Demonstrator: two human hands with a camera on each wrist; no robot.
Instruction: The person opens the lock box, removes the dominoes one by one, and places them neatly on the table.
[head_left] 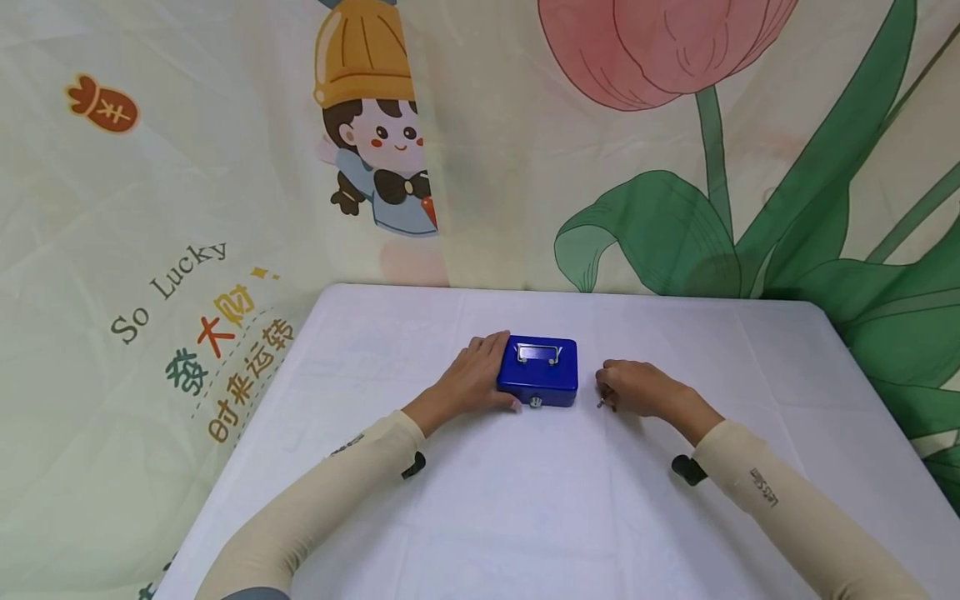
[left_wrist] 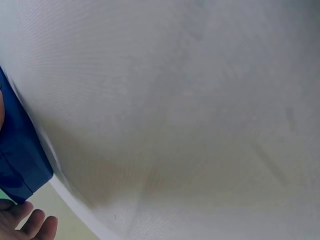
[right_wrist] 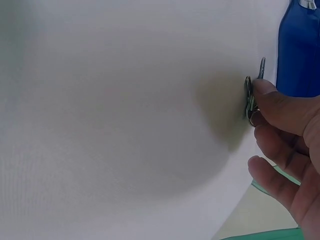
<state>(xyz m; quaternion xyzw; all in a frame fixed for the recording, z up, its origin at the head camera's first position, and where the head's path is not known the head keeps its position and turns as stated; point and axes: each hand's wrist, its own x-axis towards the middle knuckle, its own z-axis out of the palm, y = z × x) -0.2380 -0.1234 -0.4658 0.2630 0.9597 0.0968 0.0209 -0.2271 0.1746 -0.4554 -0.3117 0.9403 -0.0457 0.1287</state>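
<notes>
A small blue metal cash box (head_left: 537,383) lies flat on the table, its silver handle (head_left: 537,354) folded on the lid and a round lock (head_left: 536,402) on its front. My left hand (head_left: 480,372) grips the box's left side, thumb by the front corner and fingers toward the back. In the left wrist view, part of the blue box (left_wrist: 20,155) shows between the thumb and the fingertips (left_wrist: 35,223). To the right of the box, my right hand (head_left: 633,387) pinches small metal keys (right_wrist: 248,102) between thumb and forefinger, apart from the box.
A white cloth covers the table (head_left: 525,517). Behind it hangs a printed backdrop (head_left: 495,150) with a cartoon figure, a tulip and lettering. Both forearms wear beige sleeves (head_left: 337,492), with a black strap piece (head_left: 688,470) at the right wrist.
</notes>
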